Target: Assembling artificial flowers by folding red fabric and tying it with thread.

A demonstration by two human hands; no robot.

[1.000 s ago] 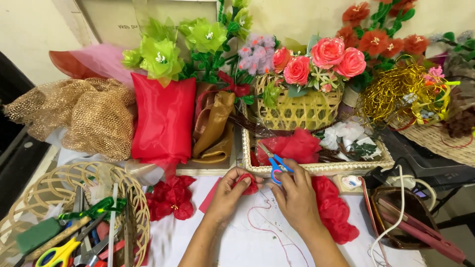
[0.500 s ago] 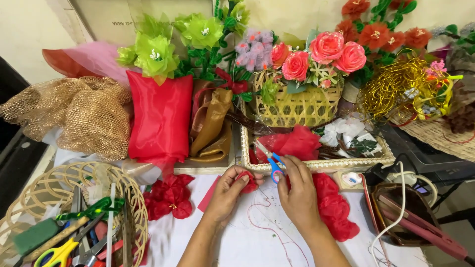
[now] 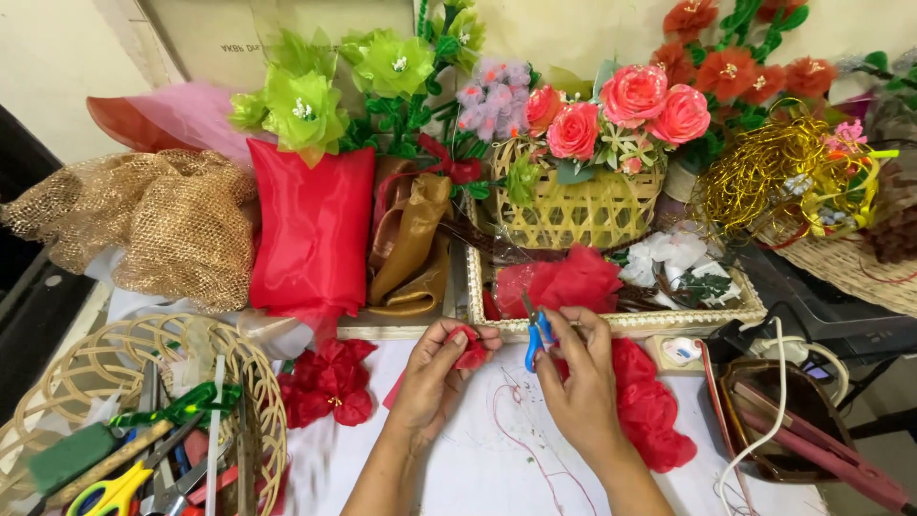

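Red fabric petal bundle (image 3: pixel 468 349) sits pinched in the left hand (image 3: pixel 430 382) at frame centre; just right, the right hand (image 3: pixel 578 382) grips small blue-handled scissors (image 3: pixel 535 334), blades pointing up-left, above the white worktop (image 3: pixel 458 468).

Two hands (image 3: pixel 439 368), three pink roses (image 3: pixel 633 94), about three green flowers (image 3: pixel 304 107), two woven baskets (image 3: pixel 573 212).

A white-covered table (image 3: pixel 458 478) bears a wicker basket (image 3: pixel 57 382), red fabric flower (image 3: pixel 330 382), perhaps thread (image 3: pixel 521 444).
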